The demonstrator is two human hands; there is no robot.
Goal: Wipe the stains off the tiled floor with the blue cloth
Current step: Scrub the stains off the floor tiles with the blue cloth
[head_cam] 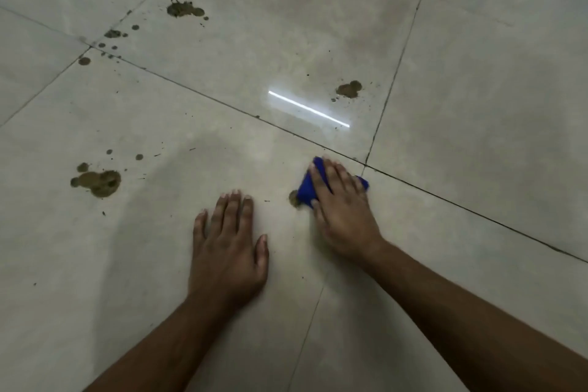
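Several brown stains (101, 182) on glossy tiled floor (477, 89)

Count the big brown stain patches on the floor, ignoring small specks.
5: far left; left, near the grout crossing; near left; beyond the right hand; one partly hidden at the blue cloth edge. More may lie under the cloth.

Tiled floor (477, 105) is glossy, polished pale stone-look tile with mirror-like light glare (dark thin grout lines). Brown stains (100, 181) look matt, muddy, slightly gritty. Blue cloth (307, 189) is soft, matt fabric.
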